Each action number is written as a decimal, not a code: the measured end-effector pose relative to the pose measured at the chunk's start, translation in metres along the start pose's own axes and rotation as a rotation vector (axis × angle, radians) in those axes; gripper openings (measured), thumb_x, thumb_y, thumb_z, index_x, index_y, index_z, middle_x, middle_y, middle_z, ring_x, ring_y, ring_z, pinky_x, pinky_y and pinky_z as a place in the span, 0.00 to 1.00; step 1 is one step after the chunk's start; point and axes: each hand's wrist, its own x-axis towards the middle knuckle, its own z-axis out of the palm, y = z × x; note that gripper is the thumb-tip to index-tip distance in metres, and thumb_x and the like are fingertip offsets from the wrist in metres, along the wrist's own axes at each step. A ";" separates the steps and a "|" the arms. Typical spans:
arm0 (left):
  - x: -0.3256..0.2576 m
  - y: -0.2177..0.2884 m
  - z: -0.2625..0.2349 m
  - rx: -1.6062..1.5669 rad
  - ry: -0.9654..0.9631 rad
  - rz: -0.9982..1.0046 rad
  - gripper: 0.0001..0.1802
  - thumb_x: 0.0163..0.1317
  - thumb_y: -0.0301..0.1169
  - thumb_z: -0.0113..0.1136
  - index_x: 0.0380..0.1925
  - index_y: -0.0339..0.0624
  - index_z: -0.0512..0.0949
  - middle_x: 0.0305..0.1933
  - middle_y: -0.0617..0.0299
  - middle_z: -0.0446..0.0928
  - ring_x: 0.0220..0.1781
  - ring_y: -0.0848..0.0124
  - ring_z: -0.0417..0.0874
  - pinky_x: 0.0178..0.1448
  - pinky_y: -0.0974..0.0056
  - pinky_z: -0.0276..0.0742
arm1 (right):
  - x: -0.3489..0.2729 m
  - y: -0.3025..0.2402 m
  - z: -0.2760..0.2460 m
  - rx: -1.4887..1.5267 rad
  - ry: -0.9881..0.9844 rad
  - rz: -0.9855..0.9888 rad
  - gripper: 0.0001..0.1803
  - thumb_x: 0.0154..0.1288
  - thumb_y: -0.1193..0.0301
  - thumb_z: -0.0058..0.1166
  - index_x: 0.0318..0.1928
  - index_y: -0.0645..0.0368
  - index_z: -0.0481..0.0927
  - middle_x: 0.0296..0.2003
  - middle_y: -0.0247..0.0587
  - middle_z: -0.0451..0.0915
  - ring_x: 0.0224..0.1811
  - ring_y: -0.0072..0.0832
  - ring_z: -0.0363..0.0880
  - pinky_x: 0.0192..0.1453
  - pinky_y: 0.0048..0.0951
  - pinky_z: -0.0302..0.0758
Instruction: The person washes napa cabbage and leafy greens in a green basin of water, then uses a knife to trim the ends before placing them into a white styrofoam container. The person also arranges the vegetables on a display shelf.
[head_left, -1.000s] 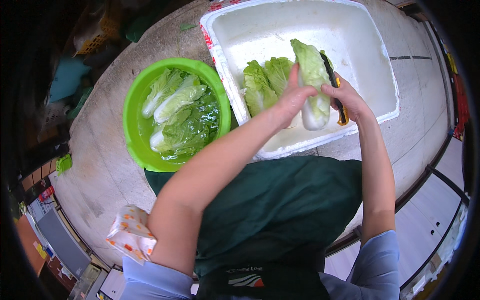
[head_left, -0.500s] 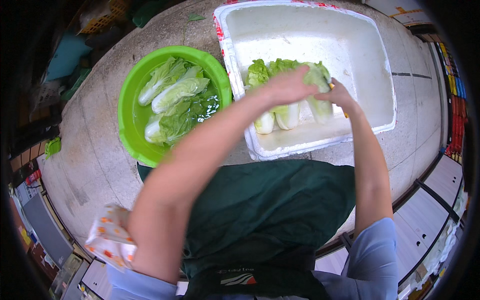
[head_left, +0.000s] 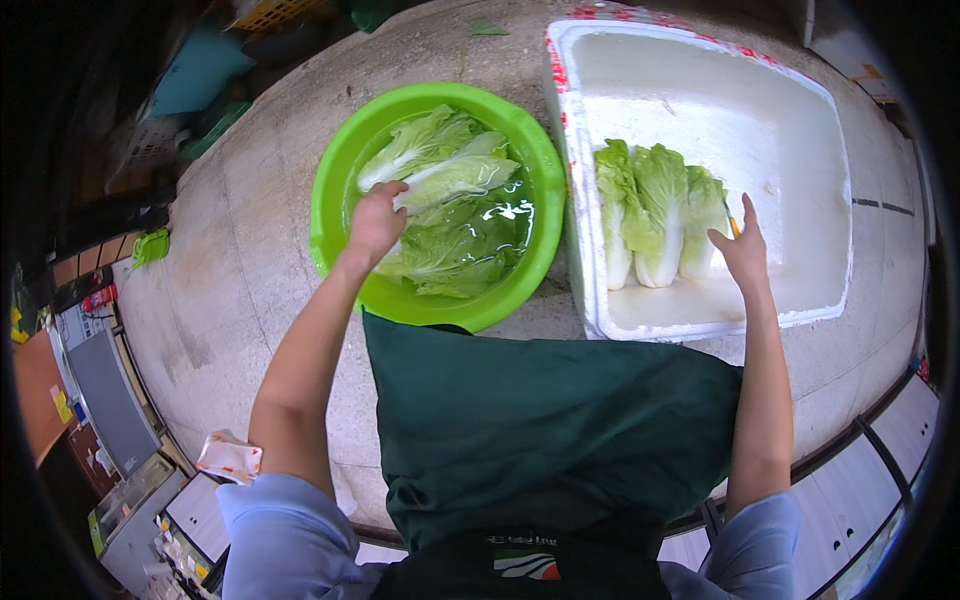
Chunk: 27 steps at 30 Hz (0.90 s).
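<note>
While the apron (head_left: pixel 560 420) lies nearest, the right hand (head_left: pixel 744 252) hangs over the box (head_left: pixel 790 205), thumb and forefinger spread wide; a tool (head_left: pixel 734 228) shows orange between them, mostly hidden, and whether the other fingers grip it cannot be told. Just left, three cabbages (head_left: pixel 659 215) lie side by side in the box. Farther left, the left hand (head_left: pixel 378 222) curls its fingers over the stem end of a cabbage (head_left: pixel 458 183) in the basin (head_left: pixel 546 180); their closing cannot be told. Glare and water (head_left: pixel 517 212) blur the lower leaves (head_left: pixel 450 258).
</note>
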 end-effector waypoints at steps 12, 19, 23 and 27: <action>0.033 0.010 0.030 0.156 -0.182 0.032 0.41 0.43 0.40 0.67 0.59 0.46 0.60 0.57 0.50 0.67 0.60 0.54 0.67 0.60 0.51 0.62 | -0.089 -0.091 0.022 0.798 -0.184 0.103 0.18 0.56 0.73 0.54 0.50 0.57 0.73 0.43 0.30 0.77 0.27 0.12 0.66 0.28 0.17 0.65; 0.046 0.013 0.042 0.093 -0.433 -0.208 0.47 0.39 0.43 0.70 0.59 0.38 0.58 0.52 0.40 0.71 0.52 0.49 0.74 0.57 0.54 0.68 | -0.088 -0.099 0.027 0.822 -0.218 0.078 0.15 0.57 0.74 0.54 0.46 0.57 0.75 0.39 0.30 0.78 0.29 0.12 0.69 0.29 0.16 0.65; 0.044 0.007 0.037 -0.044 -0.429 -0.130 0.52 0.36 0.46 0.71 0.61 0.36 0.56 0.56 0.42 0.69 0.56 0.53 0.72 0.61 0.58 0.65 | -0.086 -0.095 0.025 0.845 -0.222 0.135 0.14 0.58 0.73 0.54 0.46 0.58 0.75 0.37 0.30 0.78 0.29 0.12 0.69 0.28 0.16 0.65; 0.053 -0.012 0.022 -0.415 -0.538 -0.130 0.57 0.37 0.47 0.71 0.63 0.30 0.51 0.60 0.43 0.65 0.62 0.58 0.67 0.65 0.64 0.60 | -0.085 -0.088 0.026 0.867 -0.219 0.130 0.13 0.58 0.72 0.54 0.45 0.58 0.75 0.36 0.30 0.77 0.28 0.12 0.68 0.29 0.16 0.65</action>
